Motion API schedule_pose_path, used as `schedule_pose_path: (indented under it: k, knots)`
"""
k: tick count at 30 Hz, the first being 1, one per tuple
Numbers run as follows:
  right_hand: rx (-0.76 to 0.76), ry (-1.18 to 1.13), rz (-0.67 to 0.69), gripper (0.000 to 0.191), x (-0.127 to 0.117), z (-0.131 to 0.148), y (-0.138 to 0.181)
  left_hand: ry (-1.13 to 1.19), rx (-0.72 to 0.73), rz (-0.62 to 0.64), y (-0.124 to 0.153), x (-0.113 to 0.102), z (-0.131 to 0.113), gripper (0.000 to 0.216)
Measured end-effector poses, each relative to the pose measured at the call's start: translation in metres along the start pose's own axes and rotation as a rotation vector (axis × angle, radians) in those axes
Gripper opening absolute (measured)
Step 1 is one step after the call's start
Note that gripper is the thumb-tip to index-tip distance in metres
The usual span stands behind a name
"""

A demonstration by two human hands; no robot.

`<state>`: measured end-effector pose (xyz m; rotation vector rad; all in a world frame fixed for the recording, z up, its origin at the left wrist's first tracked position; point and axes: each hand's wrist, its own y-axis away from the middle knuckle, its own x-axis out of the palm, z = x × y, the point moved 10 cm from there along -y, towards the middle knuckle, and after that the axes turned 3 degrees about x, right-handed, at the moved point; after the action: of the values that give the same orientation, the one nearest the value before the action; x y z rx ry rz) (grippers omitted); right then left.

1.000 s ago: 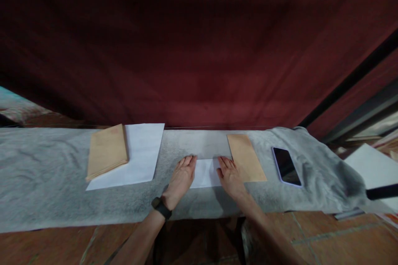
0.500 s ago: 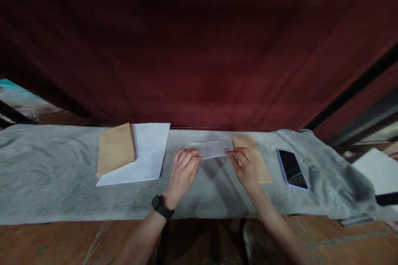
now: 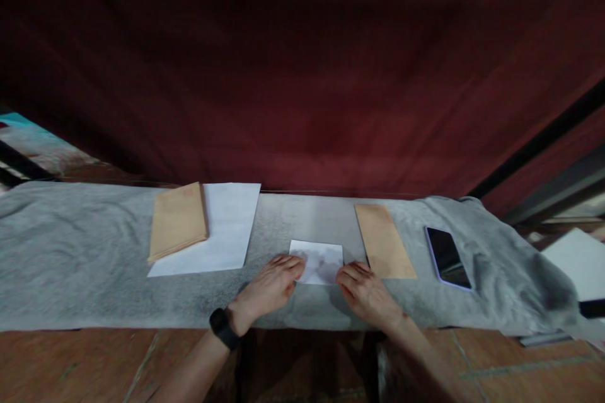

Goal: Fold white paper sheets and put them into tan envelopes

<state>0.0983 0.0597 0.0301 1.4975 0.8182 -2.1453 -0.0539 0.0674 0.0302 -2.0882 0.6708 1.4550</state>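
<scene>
A small folded white sheet of paper [image 3: 317,261] lies flat on the grey cloth [image 3: 85,289] in front of me. My left hand [image 3: 267,289], with a black watch on its wrist, rests palm down with its fingertips on the paper's near left corner. My right hand [image 3: 367,293] lies palm down with its fingertips at the near right corner. The fingers of both hands are stretched out flat and hold nothing. A single brown envelope [image 3: 384,240] lies just right of the paper.
A stack of brown envelopes [image 3: 177,221] sits on white sheets [image 3: 225,227] at the left. A black phone [image 3: 447,257] lies at the right. A dark red curtain [image 3: 302,75] hangs behind the table. More white paper [image 3: 574,261] shows at the far right.
The paper was flat a second ago, then lifted and folded between both hands. Now it lies flat again, smaller, with both hands pressing its near edge. Both hands moved nearer to me.
</scene>
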Motion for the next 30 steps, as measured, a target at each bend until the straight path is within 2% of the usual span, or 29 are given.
schedule_pose_path:
  k: [3,5,8,11,15,19,22,24,27,30]
  knots:
    - [0.034,-0.03,0.043,0.015,0.003,-0.001,0.0,0.01,-0.007,0.027,-0.003,-0.001,-0.002,0.025]
    - [0.09,-0.058,0.023,0.016,0.002,-0.008,-0.003,-0.029,-0.043,0.002,-0.009,0.002,-0.002,0.023]
    - [0.211,-0.145,-0.085,0.027,0.001,-0.021,-0.01,-0.136,-0.115,-0.088,-0.021,0.013,-0.002,0.038]
    - [0.288,-0.216,-0.169,0.04,0.015,-0.021,-0.017,-0.203,-0.09,-0.118,-0.033,0.036,-0.012,0.052]
    - [0.299,-0.087,-0.182,0.05,0.044,-0.003,-0.021,-0.271,-0.11,-0.09,-0.038,0.061,-0.014,0.058]
    - [0.258,0.014,-0.194,0.052,0.056,0.004,-0.018,-0.303,-0.152,-0.105,-0.035,0.063,-0.011,0.061]
    - [0.306,-0.009,-0.253,0.051,0.045,-0.015,-0.013,-0.257,-0.169,-0.113,-0.034,0.06,-0.012,0.058]
    - [0.415,-0.032,-0.315,0.049,0.032,-0.038,-0.007,-0.224,-0.189,-0.12,-0.034,0.058,-0.012,0.058]
    - [0.541,-0.073,-0.312,0.047,0.024,-0.063,-0.002,-0.201,-0.222,-0.139,-0.034,0.056,-0.013,0.059]
    - [0.6,-0.099,-0.295,0.042,0.025,-0.074,-0.001,-0.187,-0.237,-0.147,-0.033,0.056,-0.014,0.059]
